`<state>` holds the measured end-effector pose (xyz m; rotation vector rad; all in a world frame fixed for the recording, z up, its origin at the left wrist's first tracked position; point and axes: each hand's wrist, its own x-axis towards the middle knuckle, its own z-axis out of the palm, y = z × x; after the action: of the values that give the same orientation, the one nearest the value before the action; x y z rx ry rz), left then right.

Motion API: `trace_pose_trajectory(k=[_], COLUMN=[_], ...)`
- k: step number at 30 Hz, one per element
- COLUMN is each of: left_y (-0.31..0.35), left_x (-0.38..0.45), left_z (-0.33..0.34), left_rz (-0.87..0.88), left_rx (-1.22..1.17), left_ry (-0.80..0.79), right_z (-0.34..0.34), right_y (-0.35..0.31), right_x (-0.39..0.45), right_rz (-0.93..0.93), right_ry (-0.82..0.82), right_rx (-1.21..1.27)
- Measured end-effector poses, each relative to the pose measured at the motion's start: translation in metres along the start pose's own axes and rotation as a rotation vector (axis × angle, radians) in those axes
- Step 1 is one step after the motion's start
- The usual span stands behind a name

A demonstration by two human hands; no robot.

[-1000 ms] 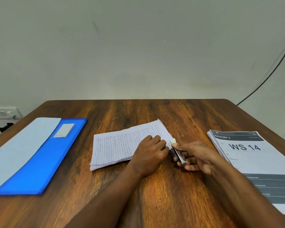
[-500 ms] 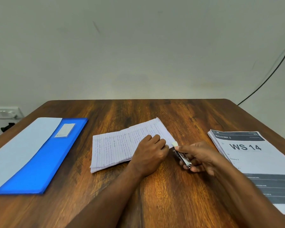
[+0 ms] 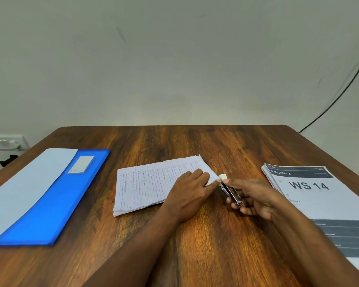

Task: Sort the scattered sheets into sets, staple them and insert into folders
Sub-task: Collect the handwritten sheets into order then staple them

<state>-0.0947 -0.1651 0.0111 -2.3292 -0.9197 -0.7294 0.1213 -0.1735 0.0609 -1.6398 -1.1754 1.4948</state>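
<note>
Head view gives us the stack of white lined handwritten sheets (image 3: pixel 153 183) lying flat at the middle of the brown wood-grain table (image 3: pixel 195 245), its long side running left to right and its near left corner slightly fanned. We see our left hand (image 3: pixel 190 198) resting on the right end of that stack, fingers bent and pressing the paper down near its right corner. Just beside that corner, our right hand (image 3: pixel 255 198) grips a small chrome metal stapler (image 3: pixel 230 191) with a pale tip, fingers and thumb curled round it; the tip sits at the corner of the sheets, though we cannot tell whether paper lies inside its mouth.

Left of the stack, well apart from it, lies the open blue plastic folder (image 3: pixel 56 204) with a small white label pocket (image 3: pixel 81 164) on its inside. A plain white sheet (image 3: pixel 25 189) lies in it, covering its left part. The folder's near left corner reaches the table's left edge.

To the right, a stack of printed white sheets with dark grey bands, headed "WS 14" (image 3: pixel 319 204), runs along the right edge, partly under our right forearm. Bare wood lies open between folder and lined sheets, and across the far half of the table up to the pale wall (image 3: pixel 174 59). A white socket strip (image 3: pixel 4 141) sits on that wall at left, and a dark cable (image 3: pixel 340 90) hangs at right.
</note>
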Motion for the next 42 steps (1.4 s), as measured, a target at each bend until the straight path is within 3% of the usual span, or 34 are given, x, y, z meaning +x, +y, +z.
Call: trace_pose_trajectory(k=[15, 32, 42], left_y=[0.000, 0.000, -0.001], left_x=[0.003, 0.001, 0.000], left_z=[-0.003, -0.001, 0.002], left_rz=[0.007, -0.084, -0.083], left_rx=[-0.016, -0.041, -0.030], left_ry=[-0.031, -0.051, -0.048], right_z=[0.002, 0.010, 0.011], right_y=[-0.007, 0.003, 0.005], right_x=[0.006, 0.011, 0.015], right_rz=[-0.042, 0.044, 0.041], right_ry=[0.059, -0.090, -0.055], right_rx=[-0.014, 0.084, 0.088])
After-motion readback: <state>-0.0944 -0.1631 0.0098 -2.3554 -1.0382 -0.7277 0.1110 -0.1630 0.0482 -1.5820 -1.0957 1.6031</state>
